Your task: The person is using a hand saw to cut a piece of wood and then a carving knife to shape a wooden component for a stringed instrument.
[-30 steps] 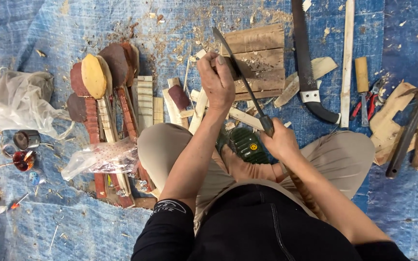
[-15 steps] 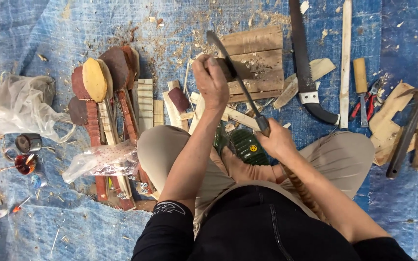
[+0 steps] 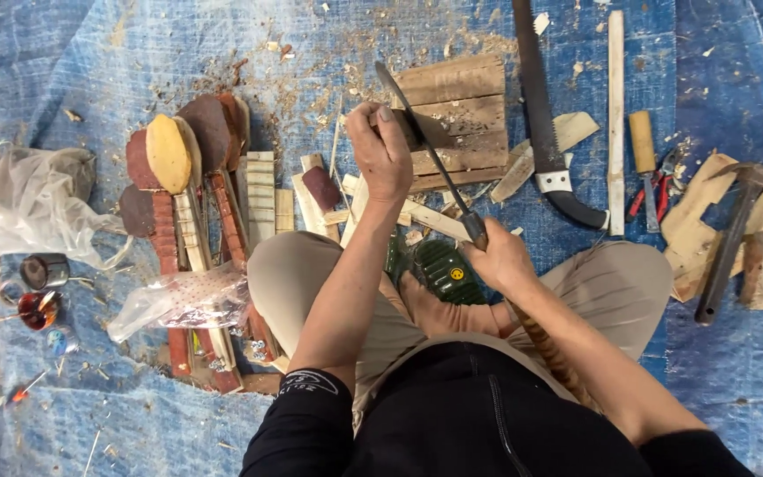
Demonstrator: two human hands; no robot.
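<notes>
**Long blade held at both ends over wooden block**

Whole frame is covered by a blue tarp (image 3: 735, 406), strewn with wood shavings. Bent knees in tan trousers (image 3: 615, 283) are seen at lower centre, with a green sandal (image 3: 443, 269) between them.

A weathered plank block (image 3: 461, 115) is placed at upper centre. Just right of it a curved pruning saw (image 3: 545, 132) with black handle is laid, then a thin wood strip (image 3: 615, 115), a yellow-handled tool (image 3: 642, 146), and a hammer (image 3: 735, 238) on wood offcuts at far right.

Left of centre, a pile of carved wooden spoon blanks (image 3: 192, 185) is stacked, one pale, others reddish. A clear plastic bag (image 3: 28, 203) is seen at far left, another below the pile.

A long dark blade (image 3: 421, 132) runs diagonally from upper centre down to centre frame. Its upper part is gripped by the left hand (image 3: 383, 157), fingers wrapped tight around it together with a small wood piece, largely hidden by the hand. The lower handle end is enclosed by the right hand (image 3: 498, 258), fingers curled fully shut on it.
</notes>
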